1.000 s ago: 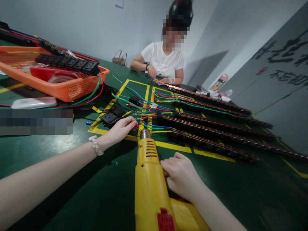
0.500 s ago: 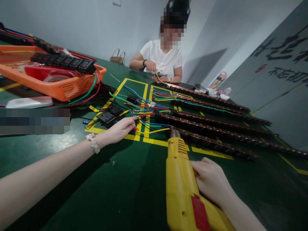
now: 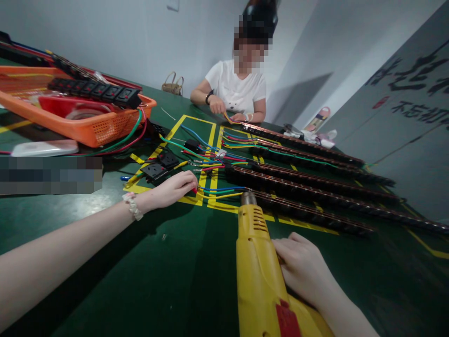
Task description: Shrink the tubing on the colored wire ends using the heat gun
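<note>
My right hand (image 3: 298,262) is closed around the handle of a yellow heat gun (image 3: 257,257). Its metal nozzle points away from me, at the near ends of coloured wires (image 3: 224,190) where they join the nearest long black socket strip (image 3: 308,210). My left hand (image 3: 178,185) is pinched on the loose ends of these blue, green and yellow wires, with a bit of red showing at the fingertips. Exactly how the fingers grip the ends is hidden. Just beyond the left hand lie black socket modules (image 3: 156,171) with yellow leads.
Several more socket strips (image 3: 326,199) lie side by side to the right on the green table (image 3: 140,281). An orange basket (image 3: 115,124) holding another strip stands at left, near a white object (image 3: 45,148). Across the table a person (image 3: 235,89) handles a yellow wire.
The heat gun has shifted slightly left in my right hand. The wires in my left hand now lie closer together and straighter. The person opposite has lowered a hand with the wire.
</note>
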`<state>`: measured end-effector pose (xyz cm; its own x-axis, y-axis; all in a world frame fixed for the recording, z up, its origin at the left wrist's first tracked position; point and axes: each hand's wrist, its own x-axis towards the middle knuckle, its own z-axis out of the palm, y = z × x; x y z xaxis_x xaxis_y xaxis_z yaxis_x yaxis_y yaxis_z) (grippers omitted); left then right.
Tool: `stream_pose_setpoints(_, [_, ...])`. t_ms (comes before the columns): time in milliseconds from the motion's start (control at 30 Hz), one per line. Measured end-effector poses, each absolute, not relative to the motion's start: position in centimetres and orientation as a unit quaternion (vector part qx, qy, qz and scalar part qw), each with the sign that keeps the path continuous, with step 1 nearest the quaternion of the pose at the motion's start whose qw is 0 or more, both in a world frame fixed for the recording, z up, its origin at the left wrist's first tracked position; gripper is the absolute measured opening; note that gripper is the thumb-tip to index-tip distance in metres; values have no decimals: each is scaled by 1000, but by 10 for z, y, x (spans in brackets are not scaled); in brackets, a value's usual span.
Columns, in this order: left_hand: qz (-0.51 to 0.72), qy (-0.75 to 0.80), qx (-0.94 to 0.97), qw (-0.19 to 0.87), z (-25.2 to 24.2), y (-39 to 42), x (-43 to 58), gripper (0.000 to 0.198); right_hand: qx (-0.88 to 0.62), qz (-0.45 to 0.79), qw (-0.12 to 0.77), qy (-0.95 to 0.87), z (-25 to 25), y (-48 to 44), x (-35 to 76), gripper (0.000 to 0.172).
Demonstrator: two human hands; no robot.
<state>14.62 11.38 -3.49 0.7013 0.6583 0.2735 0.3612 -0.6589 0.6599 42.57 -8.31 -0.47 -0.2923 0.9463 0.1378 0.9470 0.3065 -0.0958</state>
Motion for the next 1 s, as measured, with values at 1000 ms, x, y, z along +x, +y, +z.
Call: stream_pose_setpoints(1000, [248,383,807,375,-35,112,145,49,-581,-4,71,-811,-2,-89,400,20])
